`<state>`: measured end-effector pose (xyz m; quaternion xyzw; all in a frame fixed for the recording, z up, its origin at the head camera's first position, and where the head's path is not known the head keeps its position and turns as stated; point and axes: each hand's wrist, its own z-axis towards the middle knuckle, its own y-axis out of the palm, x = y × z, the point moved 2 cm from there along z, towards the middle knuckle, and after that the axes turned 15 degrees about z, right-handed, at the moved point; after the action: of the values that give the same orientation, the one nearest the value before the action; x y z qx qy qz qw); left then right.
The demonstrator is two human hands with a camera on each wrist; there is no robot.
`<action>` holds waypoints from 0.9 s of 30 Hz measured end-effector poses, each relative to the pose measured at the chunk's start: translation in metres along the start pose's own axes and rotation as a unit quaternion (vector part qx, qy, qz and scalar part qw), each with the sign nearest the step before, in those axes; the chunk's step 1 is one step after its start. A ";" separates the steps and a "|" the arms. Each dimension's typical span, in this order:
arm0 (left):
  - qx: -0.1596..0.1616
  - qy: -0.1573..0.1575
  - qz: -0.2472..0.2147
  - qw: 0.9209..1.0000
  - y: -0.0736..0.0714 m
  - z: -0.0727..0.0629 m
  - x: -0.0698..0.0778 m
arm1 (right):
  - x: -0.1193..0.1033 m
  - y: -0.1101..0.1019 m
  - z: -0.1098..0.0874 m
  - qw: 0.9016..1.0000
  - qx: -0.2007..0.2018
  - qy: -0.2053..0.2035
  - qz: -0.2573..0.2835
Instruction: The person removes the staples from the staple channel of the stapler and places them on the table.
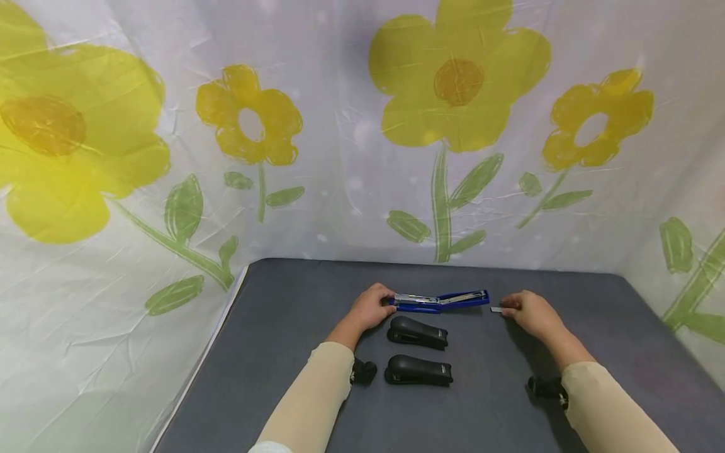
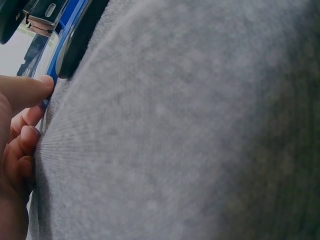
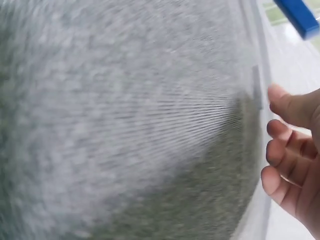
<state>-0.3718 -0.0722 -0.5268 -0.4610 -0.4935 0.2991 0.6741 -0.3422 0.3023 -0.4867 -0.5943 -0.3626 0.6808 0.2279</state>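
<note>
1. A grey tabletop (image 1: 272, 358) is stretching across the scene, with a pale backdrop (image 1: 340, 189) of yellow flowers rising behind it.
2. At the left, a beige-sleeved arm (image 1: 311, 393) is reaching forward, a black device (image 1: 364, 372) sitting at its wrist.
3. The left hand (image 1: 369, 307) is gripping the left end of a blue stapler, thumb pressing against the fingers' side.
4. Two black staplers are lying next, one behind the other: the farther one (image 1: 417, 333) is resting near the blue stapler, the closer one (image 1: 419, 371) just in front; both are pointing rightward.
5. The blue stapler (image 1: 440, 306) is lying beyond them, folded out lengthwise, its metal parts showing and its right half angling slightly away.
6. A small pale strip (image 1: 495, 309) is lying just right of the blue stapler's tip.
7. The right hand (image 1: 533, 313) is bending its fingers beside the strip's right end; whether it is pinching the strip, I cannot tell.
8. Another black device (image 1: 545, 387) is sitting at the right wrist.
</note>
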 end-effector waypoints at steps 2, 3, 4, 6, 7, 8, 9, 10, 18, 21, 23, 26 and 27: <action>0.001 0.001 0.002 1.000 0.000 0.001 -0.001 | -0.005 -0.003 -0.001 1.000 0.015 -0.015 0.001; 0.002 0.002 0.003 1.000 -0.001 0.002 -0.001 | -0.008 -0.004 -0.001 1.000 0.022 -0.021 0.003; 0.002 0.003 0.003 1.000 -0.001 0.002 -0.001 | -0.012 -0.005 -0.001 0.999 0.029 -0.025 0.006; 0.000 0.002 0.002 1.000 -0.002 0.001 0.000 | -0.019 -0.007 0.000 0.999 0.042 -0.032 0.012; -0.001 0.001 0.000 1.000 -0.002 0.001 0.000 | -0.023 -0.008 0.001 0.998 0.047 -0.036 0.015; -0.002 0.000 0.000 1.000 -0.003 0.000 0.000 | -0.028 -0.009 0.003 0.998 0.050 -0.040 0.018; -0.001 0.000 -0.002 1.000 -0.003 0.000 0.001 | -0.032 -0.010 0.004 0.997 0.052 -0.043 0.020; -0.002 -0.001 -0.002 1.000 -0.004 -0.001 0.002 | -0.038 -0.010 0.006 0.997 0.055 -0.047 0.024; 0.002 0.001 0.003 1.000 -0.003 -0.001 0.001 | -0.081 -0.004 0.018 0.995 0.051 -0.064 0.053; 0.004 0.002 0.005 1.000 -0.003 0.000 0.001 | -0.090 0.001 0.024 0.995 0.048 -0.073 0.055; 0.002 -0.001 0.006 1.000 -0.003 0.000 0.001 | -0.094 0.006 0.028 0.995 0.044 -0.073 0.056; 0.001 0.000 0.008 1.000 -0.003 0.000 0.001 | -0.100 0.012 0.033 0.995 0.038 -0.079 0.057; 0.001 0.000 0.008 1.000 -0.003 0.000 0.001 | -0.102 0.015 0.035 0.994 0.036 -0.083 0.057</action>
<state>-0.3713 -0.0723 -0.5234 -0.4640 -0.4894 0.3048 0.6725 -0.3554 0.2096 -0.4314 -0.5466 -0.3206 0.7526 0.1790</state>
